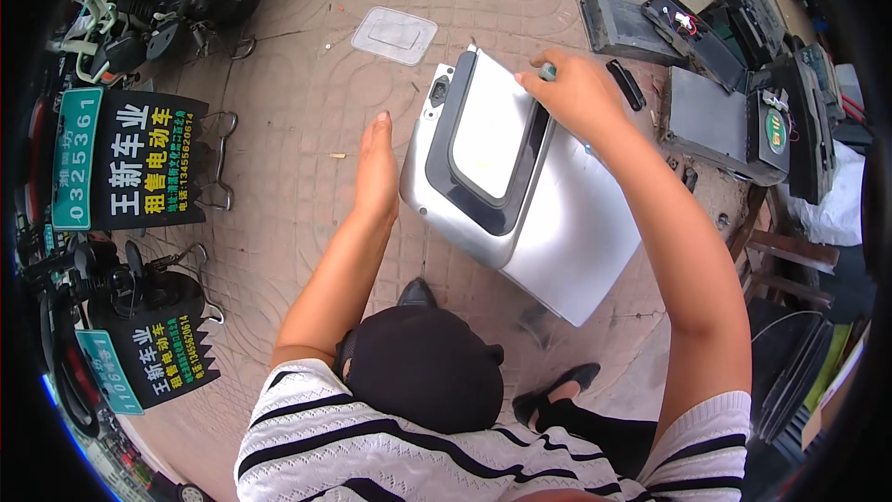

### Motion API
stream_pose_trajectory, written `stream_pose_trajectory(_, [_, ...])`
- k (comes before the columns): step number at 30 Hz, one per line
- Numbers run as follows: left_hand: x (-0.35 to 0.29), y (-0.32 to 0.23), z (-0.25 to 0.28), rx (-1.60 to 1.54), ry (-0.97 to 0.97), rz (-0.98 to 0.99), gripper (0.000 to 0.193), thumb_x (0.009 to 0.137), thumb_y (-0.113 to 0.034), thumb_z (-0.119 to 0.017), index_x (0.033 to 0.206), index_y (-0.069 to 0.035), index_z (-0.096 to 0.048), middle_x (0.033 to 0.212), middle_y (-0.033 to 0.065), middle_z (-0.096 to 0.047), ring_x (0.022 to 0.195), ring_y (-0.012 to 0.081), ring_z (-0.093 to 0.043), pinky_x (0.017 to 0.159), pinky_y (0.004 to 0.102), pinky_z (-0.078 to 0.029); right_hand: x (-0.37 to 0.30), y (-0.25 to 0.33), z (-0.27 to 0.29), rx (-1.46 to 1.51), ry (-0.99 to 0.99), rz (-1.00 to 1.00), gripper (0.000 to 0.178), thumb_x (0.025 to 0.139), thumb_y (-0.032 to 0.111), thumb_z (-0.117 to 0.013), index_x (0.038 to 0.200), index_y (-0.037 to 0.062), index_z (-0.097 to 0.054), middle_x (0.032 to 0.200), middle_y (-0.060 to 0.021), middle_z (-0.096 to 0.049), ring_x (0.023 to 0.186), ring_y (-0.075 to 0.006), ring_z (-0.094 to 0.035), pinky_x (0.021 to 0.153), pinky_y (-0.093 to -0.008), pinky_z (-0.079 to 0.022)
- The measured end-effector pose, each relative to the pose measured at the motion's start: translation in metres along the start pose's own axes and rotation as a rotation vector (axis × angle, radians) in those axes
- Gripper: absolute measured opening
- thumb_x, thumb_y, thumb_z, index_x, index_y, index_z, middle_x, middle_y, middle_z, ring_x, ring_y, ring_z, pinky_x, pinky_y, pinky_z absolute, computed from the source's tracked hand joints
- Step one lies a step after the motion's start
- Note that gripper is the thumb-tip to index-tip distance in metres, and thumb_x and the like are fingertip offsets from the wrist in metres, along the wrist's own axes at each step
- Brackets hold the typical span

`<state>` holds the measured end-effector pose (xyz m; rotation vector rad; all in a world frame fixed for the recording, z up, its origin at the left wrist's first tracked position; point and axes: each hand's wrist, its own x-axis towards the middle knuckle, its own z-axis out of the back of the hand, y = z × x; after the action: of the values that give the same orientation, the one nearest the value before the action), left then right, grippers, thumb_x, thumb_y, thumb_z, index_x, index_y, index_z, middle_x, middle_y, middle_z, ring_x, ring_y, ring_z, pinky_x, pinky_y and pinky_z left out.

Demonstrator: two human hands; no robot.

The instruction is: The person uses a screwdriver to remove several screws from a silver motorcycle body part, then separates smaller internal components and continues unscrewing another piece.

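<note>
A silver box-shaped case (576,232) stands on the paving in front of me, with a dark-framed white panel (488,125) on its upper end. A small socket (439,90) sits at the panel's far left corner. My right hand (578,91) is over the far right side of the case, fingers closed around a short greenish handle that looks like a screwdriver's; its shaft is hidden. Beside the left side of the case, my left hand (376,167) is held with fingers stretched out and nothing in it. I cannot tell whether it touches the case.
A flat translucent cover (395,35) lies on the ground beyond the case. Grey and black open casings (632,28) are piled at the far right, near a white bag (832,195). Parked two-wheelers with black mudflaps (153,158) line the left.
</note>
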<state>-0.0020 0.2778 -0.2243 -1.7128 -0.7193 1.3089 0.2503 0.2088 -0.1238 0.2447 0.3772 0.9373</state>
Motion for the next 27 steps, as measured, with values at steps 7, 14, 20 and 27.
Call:
stream_pose_trajectory(7, [0.016,0.015,-0.003,0.090,0.070,-0.008,0.062,0.104,-0.043,-0.035,0.139,0.008,-0.043,0.142,0.0223,-0.048,0.135,0.0284,-0.043,0.114,0.0364,-0.028,-0.021,-0.022,-0.021,0.093,0.030,0.048,0.041,0.085,0.036,-0.065,0.110,0.0029,-0.066,0.104,-0.0199,-0.068,0.097,-0.0368,-0.064,0.083,-0.0438,-0.051])
stream_pose_trajectory(14, [0.011,0.005,-0.012,0.081,0.198,-0.038,0.057,0.102,-0.041,-0.045,0.130,0.007,-0.052,0.127,0.0219,-0.058,0.122,0.0291,-0.053,0.104,0.0353,-0.038,-0.007,0.013,0.023,0.185,-0.173,0.158,0.030,0.088,0.025,-0.064,0.107,0.0017,-0.065,0.094,-0.0192,-0.065,0.076,-0.0310,-0.062,0.071,-0.0377,-0.049])
stream_pose_trajectory(20, [0.003,-0.020,-0.033,0.756,0.128,-0.364,0.059,0.096,-0.036,-0.056,0.135,0.007,-0.044,0.127,0.0275,-0.054,0.112,0.0431,-0.056,0.094,0.0458,-0.045,0.018,0.054,0.055,0.637,-0.536,0.558,0.024,0.098,0.024,-0.060,0.102,0.0001,-0.064,0.094,-0.0048,-0.070,0.078,-0.0062,-0.059,0.072,-0.0201,-0.048])
stream_pose_trajectory(27, [0.004,-0.015,-0.031,0.704,0.164,-0.409,0.057,0.095,-0.032,-0.058,0.137,0.004,-0.042,0.127,0.0255,-0.054,0.113,0.0427,-0.056,0.091,0.0459,-0.047,0.025,0.060,0.038,0.623,-0.288,0.562,0.023,0.096,0.023,-0.061,0.103,0.0009,-0.062,0.094,-0.0066,-0.067,0.083,-0.0108,-0.060,0.075,-0.0240,-0.047])
